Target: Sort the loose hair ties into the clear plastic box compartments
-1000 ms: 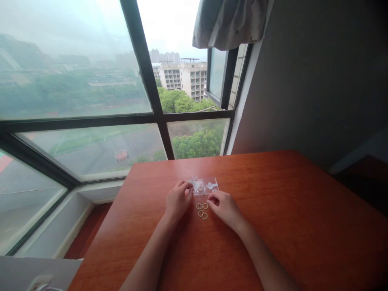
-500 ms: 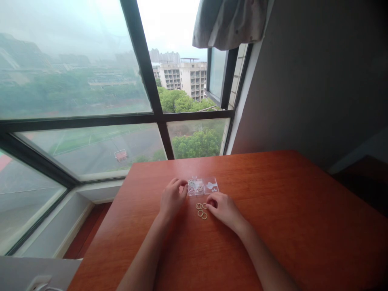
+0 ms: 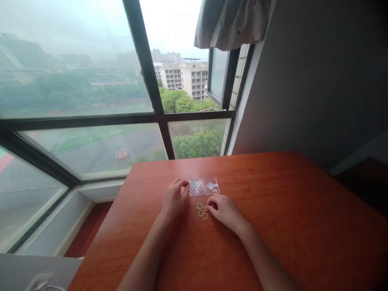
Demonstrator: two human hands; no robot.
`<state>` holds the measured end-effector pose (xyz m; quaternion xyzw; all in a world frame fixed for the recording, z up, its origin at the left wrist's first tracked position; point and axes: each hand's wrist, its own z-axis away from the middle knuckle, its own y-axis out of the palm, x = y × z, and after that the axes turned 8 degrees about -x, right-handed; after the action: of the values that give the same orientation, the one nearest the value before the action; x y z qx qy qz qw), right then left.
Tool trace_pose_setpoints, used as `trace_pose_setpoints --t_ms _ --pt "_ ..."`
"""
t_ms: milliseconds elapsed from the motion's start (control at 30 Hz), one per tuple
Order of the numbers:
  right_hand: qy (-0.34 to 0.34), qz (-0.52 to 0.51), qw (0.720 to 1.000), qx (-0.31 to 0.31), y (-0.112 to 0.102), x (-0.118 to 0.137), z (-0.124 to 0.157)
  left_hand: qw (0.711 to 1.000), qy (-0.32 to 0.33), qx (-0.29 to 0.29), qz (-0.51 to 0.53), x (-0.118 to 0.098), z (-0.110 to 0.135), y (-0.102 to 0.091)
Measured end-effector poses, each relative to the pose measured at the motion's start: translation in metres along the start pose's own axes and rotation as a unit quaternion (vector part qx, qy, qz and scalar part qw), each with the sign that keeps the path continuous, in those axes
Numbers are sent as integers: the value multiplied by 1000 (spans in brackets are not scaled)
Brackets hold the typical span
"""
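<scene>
A small clear plastic box (image 3: 204, 187) lies on the reddish wooden table (image 3: 273, 210), with small rings and bits inside. Just in front of it lie several gold-coloured rings (image 3: 201, 211) in a loose cluster. My left hand (image 3: 173, 199) rests on the table with curled fingers, its fingertips at the box's left edge. My right hand (image 3: 223, 210) lies right of the rings, fingers bent, fingertips pinched at the rightmost ring of the cluster. Whether the fingers grip that ring is too small to tell.
The table's far edge meets a large window (image 3: 121, 113) with dark frames. A grey wall (image 3: 318, 81) stands at the right and a bunched curtain (image 3: 230, 22) hangs above. A white object (image 3: 39, 281) shows at the lower left.
My left hand has drawn back a little from over the box's left part to its edge. My right hand's fingertips have closed in on the rightmost ring.
</scene>
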<state>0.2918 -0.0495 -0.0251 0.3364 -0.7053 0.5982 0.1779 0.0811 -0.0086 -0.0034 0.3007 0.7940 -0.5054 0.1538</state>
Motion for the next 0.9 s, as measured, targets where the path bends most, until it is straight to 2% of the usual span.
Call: trace_pose_setpoints --t_ms 200,300,467,567,733,900 --pt "-8 -5 1000 0 0 1 1 1000 2 6 8 -1 -1 0" --pt "-16 -28 999 -22 1 3 0 999 14 14 25 -6 0 1" --pt "-11 -81 991 -109 0 5 -5 990 63 92 83 -21 5 4" --pt "-3 -95 986 -140 -2 4 -6 982 84 130 106 -29 9 8" --pt "-2 -99 984 -148 -2 2 -7 984 91 114 100 -30 12 14" --pt "2 -96 988 -124 2 2 -6 997 36 49 39 -23 6 14"
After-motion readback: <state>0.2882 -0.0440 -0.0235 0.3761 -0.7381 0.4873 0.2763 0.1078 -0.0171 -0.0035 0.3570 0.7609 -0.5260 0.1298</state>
